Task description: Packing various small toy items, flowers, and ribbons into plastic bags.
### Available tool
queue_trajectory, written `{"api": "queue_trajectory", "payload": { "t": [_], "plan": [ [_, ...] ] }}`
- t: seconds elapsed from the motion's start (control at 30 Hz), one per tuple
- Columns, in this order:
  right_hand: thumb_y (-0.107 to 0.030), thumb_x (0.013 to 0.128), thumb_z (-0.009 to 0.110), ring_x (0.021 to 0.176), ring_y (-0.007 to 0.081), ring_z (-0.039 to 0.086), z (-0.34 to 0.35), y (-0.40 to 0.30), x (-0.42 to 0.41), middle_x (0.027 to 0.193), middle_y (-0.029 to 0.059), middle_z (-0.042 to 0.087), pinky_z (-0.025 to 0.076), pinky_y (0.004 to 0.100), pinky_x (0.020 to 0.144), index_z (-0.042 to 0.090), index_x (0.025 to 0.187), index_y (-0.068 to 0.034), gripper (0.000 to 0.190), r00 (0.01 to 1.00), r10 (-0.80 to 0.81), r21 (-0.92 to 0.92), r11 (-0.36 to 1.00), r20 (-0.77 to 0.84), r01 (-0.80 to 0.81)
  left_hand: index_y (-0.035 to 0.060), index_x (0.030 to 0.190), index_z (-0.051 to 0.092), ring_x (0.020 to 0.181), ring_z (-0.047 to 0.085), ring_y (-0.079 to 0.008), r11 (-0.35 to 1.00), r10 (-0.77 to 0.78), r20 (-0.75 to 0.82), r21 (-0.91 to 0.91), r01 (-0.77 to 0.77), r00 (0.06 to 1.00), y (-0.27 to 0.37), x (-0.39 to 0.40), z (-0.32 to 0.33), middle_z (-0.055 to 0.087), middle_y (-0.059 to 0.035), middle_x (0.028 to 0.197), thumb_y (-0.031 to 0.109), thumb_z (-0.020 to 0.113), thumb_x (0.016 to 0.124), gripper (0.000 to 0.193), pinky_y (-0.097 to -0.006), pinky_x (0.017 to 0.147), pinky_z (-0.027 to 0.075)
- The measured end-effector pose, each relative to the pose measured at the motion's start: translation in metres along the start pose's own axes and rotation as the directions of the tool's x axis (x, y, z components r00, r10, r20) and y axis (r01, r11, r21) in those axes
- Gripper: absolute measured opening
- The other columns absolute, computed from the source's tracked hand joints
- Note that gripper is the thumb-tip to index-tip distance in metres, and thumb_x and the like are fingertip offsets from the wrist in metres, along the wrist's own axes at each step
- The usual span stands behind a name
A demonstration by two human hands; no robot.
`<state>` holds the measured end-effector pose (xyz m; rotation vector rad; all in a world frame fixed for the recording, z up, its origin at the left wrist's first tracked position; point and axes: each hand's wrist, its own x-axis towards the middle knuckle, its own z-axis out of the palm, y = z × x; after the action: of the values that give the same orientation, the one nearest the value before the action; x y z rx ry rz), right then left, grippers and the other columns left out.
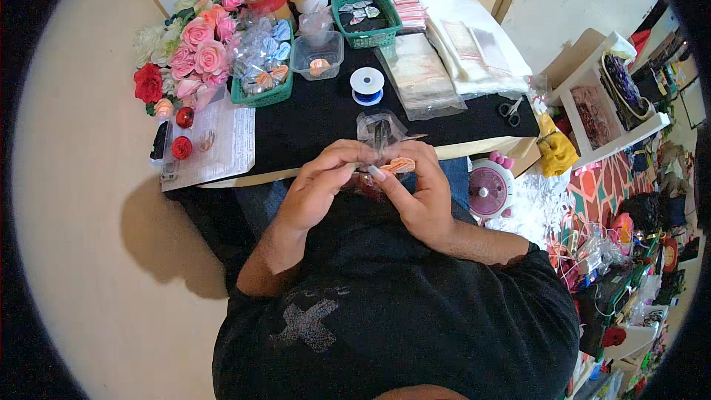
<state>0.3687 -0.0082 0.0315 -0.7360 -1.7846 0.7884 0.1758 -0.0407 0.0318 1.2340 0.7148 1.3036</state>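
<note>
Just over the table's front edge, my left hand (pixel 328 178) and my right hand (pixel 423 191) meet around a small clear plastic bag (pixel 380 128). Both hands pinch it at the gathered middle, and its upper part flares away from me. An orange and white paper tag (pixel 399 165) lies by my right thumb and fingers. Something reddish shows below the fingertips, partly hidden and too blurred to name. Beyond the bag, a white spool of blue ribbon or wire (pixel 367 86) sits on the black table cover (pixel 322 122).
A green basket of tagged clear bags (pixel 261 94) stands left, beside artificial roses (pixel 200 50). Behind are a clear plastic tub (pixel 316 47), a green basket with cutouts (pixel 366 36) and tape rolls (pixel 268 0). Stacked plastic bags (pixel 422 78) and scissors (pixel 511 111) lie right.
</note>
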Motion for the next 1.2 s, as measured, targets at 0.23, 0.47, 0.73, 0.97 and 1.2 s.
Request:
{"api": "queue_trajectory", "payload": {
  "t": [0.23,0.47,0.73,0.97,1.2],
  "plan": [
    [-0.009,0.082,0.074,0.100,0.0253,0.054,0.003,0.004,-0.003,0.105,0.0118,0.059,0.041,0.0345,0.089,0.061,0.103,-0.002,0.026,0.995,0.102,0.130,0.986,0.003,-0.102,-0.0014,0.121,0.058,0.119,0.048,-0.0219,0.979,0.040,0.037,0.196,-0.046,0.999,0.006,0.000,0.012,0.053,-0.0116,0.122,0.006,0.057,0.088,0.034,-0.0344,0.102,0.035],
    [-0.009,0.083,0.072,0.100,0.0214,0.052,0.011,0.004,-0.007,0.103,0.0100,0.057,0.041,0.0325,0.089,0.060,0.101,-0.001,0.023,0.966,0.256,0.392,0.892,-0.024,-0.226,-0.0011,0.117,0.059,0.112,0.052,-0.0172,0.959,0.087,0.021,0.270,-0.089,0.996,-0.003,0.001,0.015,0.048,-0.0111,0.122,0.009,0.057,0.095,0.024,-0.0279,0.090,0.049],
    [-0.010,0.084,0.072,0.098,0.0207,0.052,0.015,0.001,-0.005,0.102,0.0096,0.057,0.041,0.0318,0.088,0.061,0.100,-0.001,0.022,0.962,0.271,0.432,0.872,-0.030,-0.232,-0.0017,0.102,0.062,0.102,0.052,-0.0144,0.988,0.089,-0.118,0.133,-0.073,0.989,-0.016,0.002,0.016,0.052,-0.0103,0.116,0.015,0.053,0.099,0.019,-0.0266,0.086,0.043],
    [-0.009,0.081,0.074,0.097,0.0245,0.053,0.012,-0.006,-0.004,0.102,0.0111,0.060,0.041,0.0346,0.087,0.063,0.101,-0.003,0.024,0.992,0.079,0.207,0.977,-0.094,-0.058,0.0003,0.101,0.061,0.100,0.050,-0.0114,0.999,0.002,-0.148,-0.035,-0.007,0.989,-0.009,0.004,0.020,0.052,-0.0071,0.114,0.012,0.051,0.099,0.016,-0.0268,0.090,0.039],
    [-0.004,0.081,0.072,0.098,0.0239,0.053,0.006,-0.014,0.000,0.106,0.0121,0.058,0.041,0.0335,0.086,0.062,0.105,-0.003,0.026,0.986,-0.140,0.019,0.990,-0.092,0.143,0.0045,0.105,0.054,0.097,0.053,-0.0107,0.991,-0.008,-0.090,-0.136,-0.004,0.996,0.005,0.007,0.026,0.055,-0.0050,0.112,0.012,0.053,0.098,0.011,-0.0253,0.084,0.044]
  ]
}}
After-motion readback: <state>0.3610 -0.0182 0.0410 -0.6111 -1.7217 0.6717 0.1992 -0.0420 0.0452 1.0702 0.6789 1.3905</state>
